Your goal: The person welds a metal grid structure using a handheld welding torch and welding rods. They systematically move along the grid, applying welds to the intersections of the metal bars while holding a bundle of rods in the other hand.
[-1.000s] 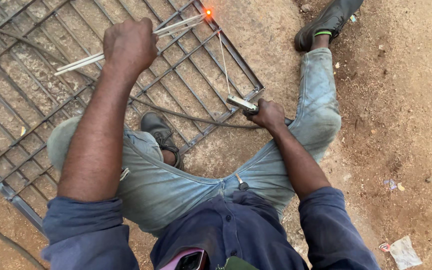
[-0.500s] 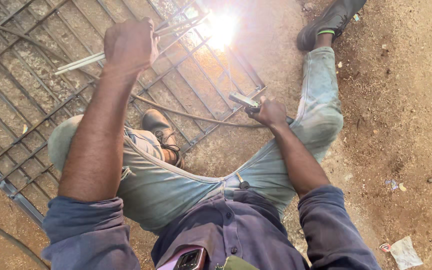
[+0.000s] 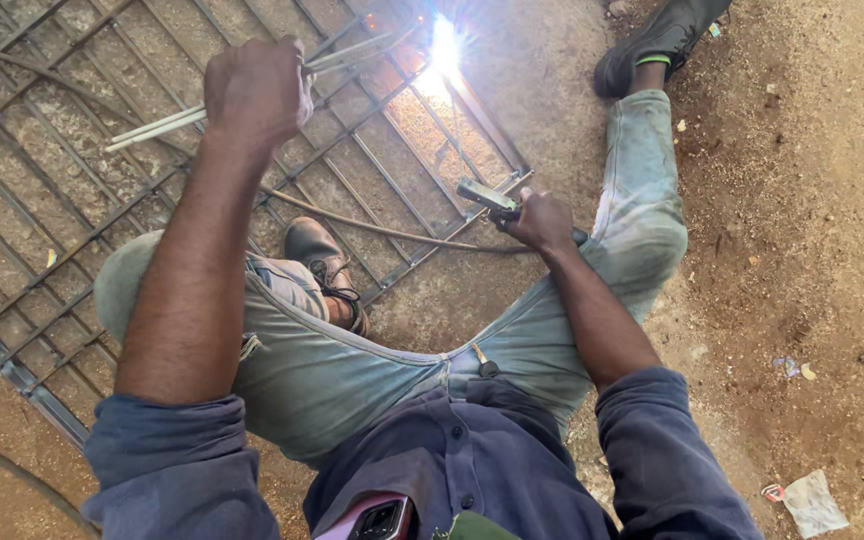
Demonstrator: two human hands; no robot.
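A: Start nearest. A phone pokes out of the shirt pocket, and below it the person sits on the dirt ground in jeans, one boot tucked in under the left arm

B: And the hands?

A: The right hand is clenched round the electrode holder, low by the right knee, with its cable trailing across the metal grille and touching the bars. The left hand is closed on a bundle of welding rods, held out over the grille

B: What worries you?

A: The welding arc burns at the grille's far edge, very bright, and both forearms are bare with sleeves pushed up. I'd judge sparks or glare could burn skin. I can't see any face shield from here

B: The cable?

A: It lies near the hot work; spatter might scorch it. The spare rods cross close above the bars too, so a slip could set them on the grille beside the arc

B: Farther out?

A: The other boot rests just beyond the arc, within reach of sparks
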